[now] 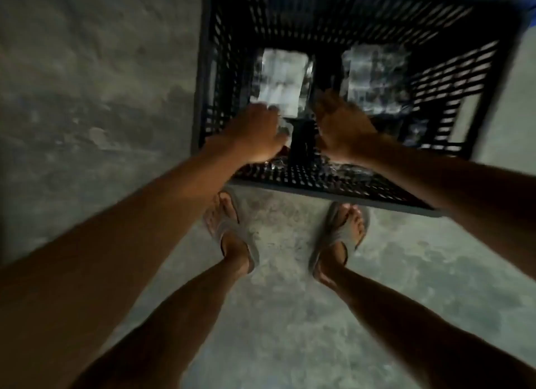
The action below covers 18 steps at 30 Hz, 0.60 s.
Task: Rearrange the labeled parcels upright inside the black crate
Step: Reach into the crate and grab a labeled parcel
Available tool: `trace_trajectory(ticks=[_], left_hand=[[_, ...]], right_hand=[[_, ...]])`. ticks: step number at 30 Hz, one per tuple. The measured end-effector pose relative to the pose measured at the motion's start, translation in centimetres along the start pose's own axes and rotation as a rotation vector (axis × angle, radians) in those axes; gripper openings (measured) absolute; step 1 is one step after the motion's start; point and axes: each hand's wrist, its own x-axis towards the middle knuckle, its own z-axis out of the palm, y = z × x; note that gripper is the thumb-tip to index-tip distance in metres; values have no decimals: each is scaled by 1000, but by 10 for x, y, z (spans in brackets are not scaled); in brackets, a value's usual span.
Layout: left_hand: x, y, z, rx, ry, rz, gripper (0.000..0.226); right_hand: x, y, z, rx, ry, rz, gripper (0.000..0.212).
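Observation:
A black slatted crate (333,20) stands on the floor in front of me. Inside lie shiny plastic-wrapped parcels: one with a white label (282,78) on the left and another (375,75) on the right. My left hand (256,133) reaches over the near rim, its fingers curled on the lower edge of the left parcel. Beside a dark gap between the parcels, my right hand (340,127) is inside the crate with its fingers stretched toward the right parcel. The frame is blurred, so the right hand's contact is unclear.
The crate stands on a mottled grey concrete floor (87,98). My two feet in grey sandals (232,232) are just in front of the crate's near rim (319,190). A blue edge (532,14) shows at the top right.

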Motion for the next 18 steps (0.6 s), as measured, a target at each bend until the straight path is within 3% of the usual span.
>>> trace_trajectory(ticks=[5,7,10,14,18], left_hand=[[122,-36,37,294,-93,-142,91],[140,-41,51,265,-114,-217,98],[150,-34,68,198,-41,-301,101],[165,-30,94,142,44,-310,106],[181,-37,108,79,176,-364,98]], right_hand=[[101,24,70,-139,120,-89,109],[121,28,89,-230,147,-147,116],[131,24,113,-291,273,-121,104],[141,14,126,-298,387,-68,66],[152,7,132,-338,323,-7,54]])
